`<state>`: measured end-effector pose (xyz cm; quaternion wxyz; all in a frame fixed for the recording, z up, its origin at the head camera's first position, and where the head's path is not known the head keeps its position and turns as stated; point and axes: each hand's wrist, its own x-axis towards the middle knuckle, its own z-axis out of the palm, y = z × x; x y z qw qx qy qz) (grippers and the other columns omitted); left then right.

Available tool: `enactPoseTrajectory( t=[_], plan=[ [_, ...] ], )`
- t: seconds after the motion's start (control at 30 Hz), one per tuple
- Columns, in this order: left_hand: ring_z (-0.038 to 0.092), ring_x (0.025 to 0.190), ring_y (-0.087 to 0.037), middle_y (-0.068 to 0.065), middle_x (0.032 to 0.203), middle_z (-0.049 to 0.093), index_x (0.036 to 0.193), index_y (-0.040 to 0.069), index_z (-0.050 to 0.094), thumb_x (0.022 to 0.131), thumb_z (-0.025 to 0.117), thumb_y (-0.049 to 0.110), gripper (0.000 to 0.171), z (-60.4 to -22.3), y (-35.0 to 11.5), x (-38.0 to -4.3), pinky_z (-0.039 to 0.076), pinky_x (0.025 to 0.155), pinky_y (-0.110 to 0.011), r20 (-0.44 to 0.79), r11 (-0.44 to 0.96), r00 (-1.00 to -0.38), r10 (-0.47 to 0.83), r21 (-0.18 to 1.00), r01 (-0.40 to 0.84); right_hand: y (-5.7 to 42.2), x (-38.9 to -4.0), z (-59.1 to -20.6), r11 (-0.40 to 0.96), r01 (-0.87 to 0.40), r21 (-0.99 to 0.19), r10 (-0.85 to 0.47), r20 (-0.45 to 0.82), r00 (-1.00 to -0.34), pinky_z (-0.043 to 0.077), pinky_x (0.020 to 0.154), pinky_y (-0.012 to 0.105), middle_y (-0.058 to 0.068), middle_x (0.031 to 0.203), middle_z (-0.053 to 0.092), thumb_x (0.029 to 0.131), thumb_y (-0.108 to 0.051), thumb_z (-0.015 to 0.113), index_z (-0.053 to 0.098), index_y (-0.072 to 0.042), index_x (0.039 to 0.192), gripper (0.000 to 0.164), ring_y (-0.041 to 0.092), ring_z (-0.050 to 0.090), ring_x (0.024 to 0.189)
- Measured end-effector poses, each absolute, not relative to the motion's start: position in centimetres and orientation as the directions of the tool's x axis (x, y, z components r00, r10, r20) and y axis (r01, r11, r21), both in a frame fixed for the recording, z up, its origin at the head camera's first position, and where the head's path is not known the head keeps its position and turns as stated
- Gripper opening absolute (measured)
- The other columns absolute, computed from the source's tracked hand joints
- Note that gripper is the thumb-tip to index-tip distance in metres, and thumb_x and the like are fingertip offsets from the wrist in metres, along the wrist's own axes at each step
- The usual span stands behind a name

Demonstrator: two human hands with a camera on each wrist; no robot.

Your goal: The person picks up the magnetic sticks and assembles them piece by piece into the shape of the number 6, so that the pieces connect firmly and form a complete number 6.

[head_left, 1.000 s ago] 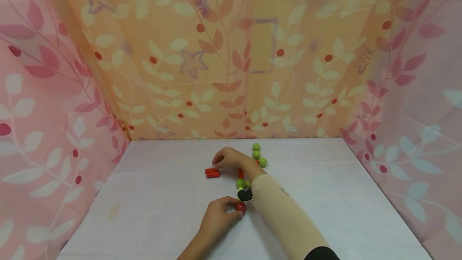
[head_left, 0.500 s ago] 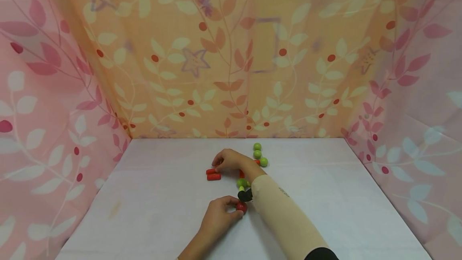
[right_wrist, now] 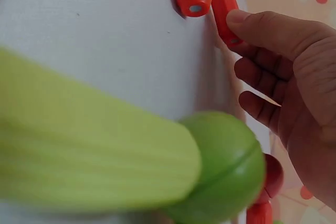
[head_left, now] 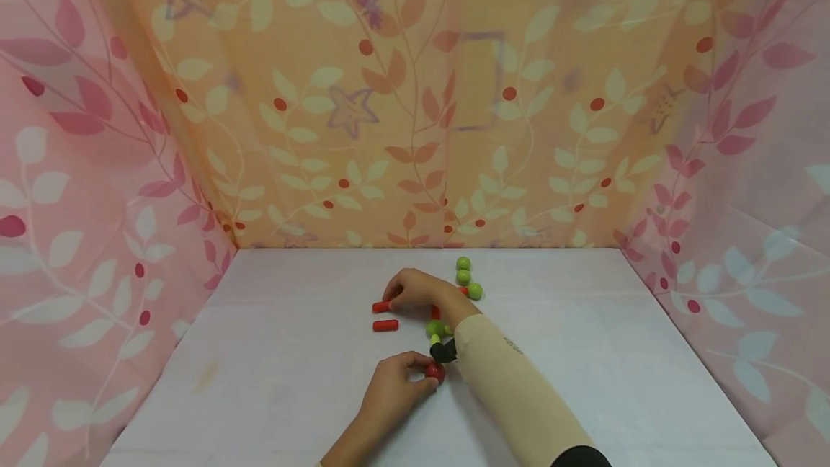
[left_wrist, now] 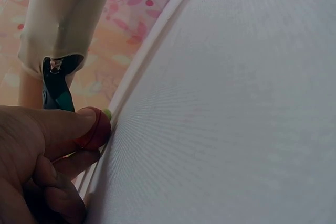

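Note:
My left hand (head_left: 389,389) pinches a glossy red ball (head_left: 436,372) between thumb and fingers, low over the white table; its seam shows in the left wrist view. My right hand (head_left: 411,288) reaches across and pinches a short red rod (right_wrist: 226,11) with thumb and fingers. A second red rod (head_left: 385,325) lies loose, nearer to me, with a grey disc in its end, likely a magnet. Beside the right forearm, a green ball (head_left: 435,328) joins a yellow-green rod (right_wrist: 94,140). The right sleeve and hand partly hide this chain of balls and rods.
Several green balls (head_left: 463,276) stand at the back, with a bit of red rod beside them. In the right wrist view another red ball (right_wrist: 273,177) shows behind the green one. Patterned cloth (head_left: 389,92) walls the white table (head_left: 279,380) at back and sides.
The two red rods, side by side before, now lie apart: the loose one is nearer to me, the other stays in my right hand. The left hand holds the red ball as before.

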<state>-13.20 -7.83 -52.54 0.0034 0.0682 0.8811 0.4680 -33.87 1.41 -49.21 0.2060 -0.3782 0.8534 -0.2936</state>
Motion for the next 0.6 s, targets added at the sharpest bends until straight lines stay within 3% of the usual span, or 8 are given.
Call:
enactPoseTrajectory(
  t=[0.27, 0.6],
  plan=[
    [0.055, 0.096, -0.004, 0.023, 0.086, 0.063, 0.092, 0.033, 0.067, 0.07, 0.078, 0.033, 0.024, -52.2, -7.8, -13.1, 0.042, 0.089, -0.041, 0.024, 0.558, -0.993, 0.116, 0.826, 0.085, 2.7, -33.7, -47.3, 0.577, -0.575, -0.58, -0.729, -0.048, -0.683, 0.047, 0.072, 0.024, -0.016, 0.086, 0.063, 0.079, -0.028, 0.071, 0.07, -0.032, 0.09, 0.012, 0.009, 0.056, 0.08],
    [0.054, 0.095, -0.007, 0.022, 0.085, 0.062, 0.089, 0.035, 0.067, 0.068, 0.079, 0.035, 0.025, -52.4, -7.6, -13.2, 0.042, 0.088, -0.045, -0.03, 0.565, -0.996, 0.088, 0.825, 0.025, 5.2, -31.5, -43.5, 0.596, -0.576, -0.56, -0.682, 0.026, -0.73, 0.045, 0.073, 0.027, -0.017, 0.088, 0.061, 0.08, -0.027, 0.069, 0.069, -0.031, 0.093, 0.014, 0.011, 0.052, 0.085]
  ],
)
